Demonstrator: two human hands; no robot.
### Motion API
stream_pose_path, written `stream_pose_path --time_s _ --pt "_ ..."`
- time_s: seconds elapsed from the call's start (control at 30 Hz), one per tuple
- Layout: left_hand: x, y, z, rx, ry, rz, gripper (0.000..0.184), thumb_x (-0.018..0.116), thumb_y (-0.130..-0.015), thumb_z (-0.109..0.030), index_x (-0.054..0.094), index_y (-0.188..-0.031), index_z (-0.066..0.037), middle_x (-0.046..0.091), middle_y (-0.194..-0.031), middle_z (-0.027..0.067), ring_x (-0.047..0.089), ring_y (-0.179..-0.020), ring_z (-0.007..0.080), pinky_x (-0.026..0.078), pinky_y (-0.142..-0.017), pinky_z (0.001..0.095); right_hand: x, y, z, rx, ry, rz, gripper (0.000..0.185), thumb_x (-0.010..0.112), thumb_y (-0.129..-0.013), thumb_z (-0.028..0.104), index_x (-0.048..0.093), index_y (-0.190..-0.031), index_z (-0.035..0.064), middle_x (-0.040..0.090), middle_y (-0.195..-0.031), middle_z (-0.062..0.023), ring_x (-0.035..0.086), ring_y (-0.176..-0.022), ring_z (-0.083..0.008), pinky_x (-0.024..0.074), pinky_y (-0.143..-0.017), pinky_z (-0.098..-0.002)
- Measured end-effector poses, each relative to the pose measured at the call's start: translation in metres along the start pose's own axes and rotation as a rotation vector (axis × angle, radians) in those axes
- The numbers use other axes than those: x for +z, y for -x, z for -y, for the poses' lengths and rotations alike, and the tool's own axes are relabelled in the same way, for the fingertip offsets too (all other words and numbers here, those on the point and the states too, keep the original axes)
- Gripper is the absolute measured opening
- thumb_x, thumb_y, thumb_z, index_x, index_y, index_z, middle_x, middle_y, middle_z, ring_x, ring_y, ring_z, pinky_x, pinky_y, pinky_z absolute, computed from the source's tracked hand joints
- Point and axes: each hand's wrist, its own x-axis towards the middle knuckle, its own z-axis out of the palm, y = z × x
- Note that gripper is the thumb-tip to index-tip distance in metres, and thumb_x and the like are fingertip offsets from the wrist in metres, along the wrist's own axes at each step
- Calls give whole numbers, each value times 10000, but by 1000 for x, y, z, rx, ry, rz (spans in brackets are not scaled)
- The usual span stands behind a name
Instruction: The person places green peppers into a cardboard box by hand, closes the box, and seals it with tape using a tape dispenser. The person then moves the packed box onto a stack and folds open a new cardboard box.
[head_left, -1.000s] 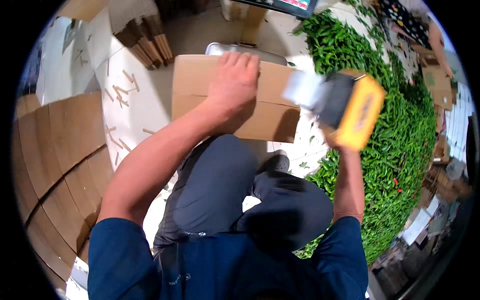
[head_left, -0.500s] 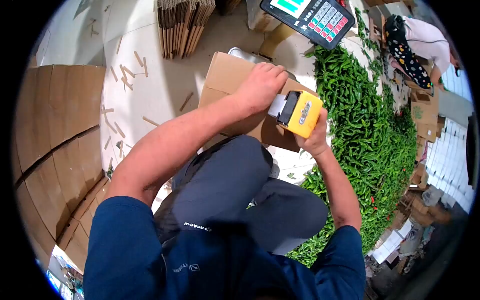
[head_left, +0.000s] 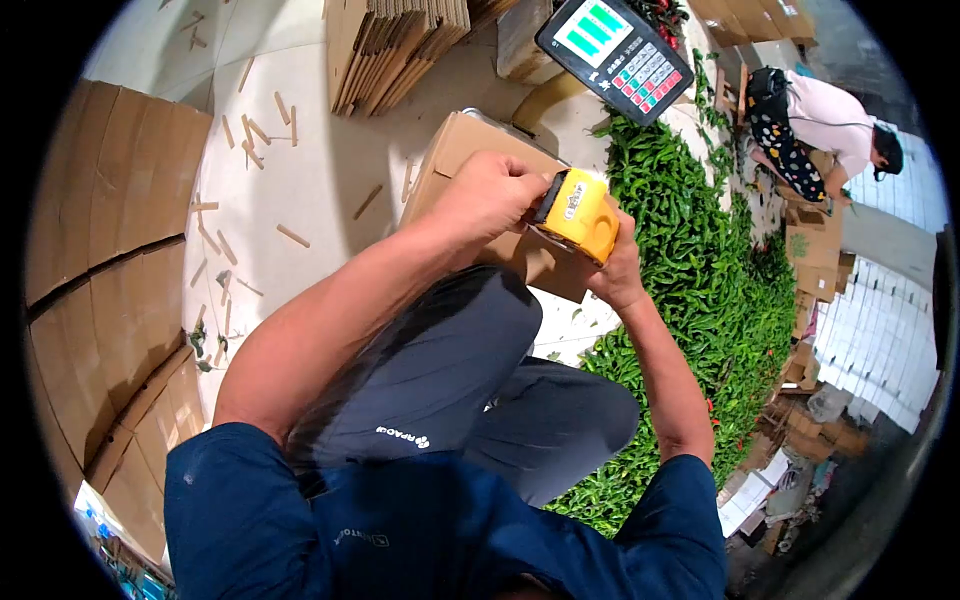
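A closed cardboard box (head_left: 462,143) lies tilted in front of my knees. Above its right part is a yellow tape dispenser (head_left: 585,212) with a black front end. My right hand (head_left: 620,262) is wrapped round the dispenser's right side. My left hand (head_left: 492,195) has its fingers pinched together at the dispenser's black end, over the box; what lies between those fingers is too small to make out.
Flattened cartons (head_left: 395,50) stand at the top. A scale display (head_left: 615,55) is beyond the box. Green peppers (head_left: 690,290) cover the floor on the right. Large cartons (head_left: 130,190) are stacked at left. Another person (head_left: 820,125) bends over at the upper right.
My left hand has gone from lying flat on the box to a pinch at the dispenser's front. The dispenser has come in over the box from the right and turned.
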Motion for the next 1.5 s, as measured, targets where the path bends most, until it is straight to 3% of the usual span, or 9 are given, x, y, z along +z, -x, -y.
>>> stream_pose_path --time_s 0.4,0.6,0.77,0.9,1.13,1.27,1.3,1.4,1.5 --pt "-46 55 -24 841 -671 -630 177 636 -966 -167 658 -943 7 642 -748 98 597 -689 136 492 -623 329 -6 -2 23 22 196 -21 699 838 -810 189 385 -1325 48 595 -1149 -168 644 -1054 -344 518 -919 -409" --pt "-181 7 59 331 -343 -669 317 597 -1010 -292 662 -975 16 672 -814 87 607 -773 131 494 -703 315 0 -24 60 148 154 57 690 765 -828 16 405 -1416 34 592 -1274 -156 631 -1183 -279 505 -1007 -374" --pt "-182 -41 144 357 31 -569 261 576 -1034 -280 625 -982 -28 492 -682 -25 459 -550 71 411 -497 261 7 -36 81 179 429 92 563 767 -835 36 454 -1303 10 643 -1137 -191 693 -1047 -338 557 -883 -389" --pt "-182 -64 185 259 -244 -653 431 526 -991 -354 672 -1075 43 704 -1008 250 677 -958 374 508 -858 423 18 -51 106 241 569 107 502 790 -826 63 480 -1218 14 654 -1077 -228 700 -987 -395 568 -822 -419" --pt "-140 -80 195 233 -234 -578 436 557 -979 -377 676 -1060 35 705 -1040 266 685 -988 405 515 -871 463 30 -58 121 284 668 97 477 816 -811 61 506 -1170 18 690 -1014 -209 726 -944 -373 578 -783 -408" --pt "-162 -75 214 -104 -537 -662 482 583 -963 -370 557 -1293 -20 696 -1144 258 665 -1053 455 523 -926 488 27 -58 112 242 653 89 476 821 -806 54 506 -1160 15 691 -1019 -197 736 -942 -332 575 -787 -381" --pt "-172 -65 200 -172 -572 -503 614 540 -996 -398 405 -1482 -47 567 -1398 270 559 -1292 408 450 -1084 437 26 -58 111 219 651 88 477 823 -804 53 505 -1158 14 689 -1015 -194 736 -936 -328 575 -787 -378" --pt "-161 -80 178 389 164 -472 641 437 -1053 -421 314 -1568 -60 343 -1602 233 345 -1489 327 297 -1207 389 24 -54 105 136 628 85 477 811 -787 20 505 -1152 14 670 -983 -176 731 -904 -328 574 -770 -376" --pt "-118 -65 137 710 -163 -93 671 328 -1087 -469 211 -1613 -69 191 -1676 174 186 -1551 269 160 -1254 367 23 -53 103 107 609 86 476 794 -775 -5 506 -1152 20 660 -968 -170 726 -895 -336 572 -761 -381"
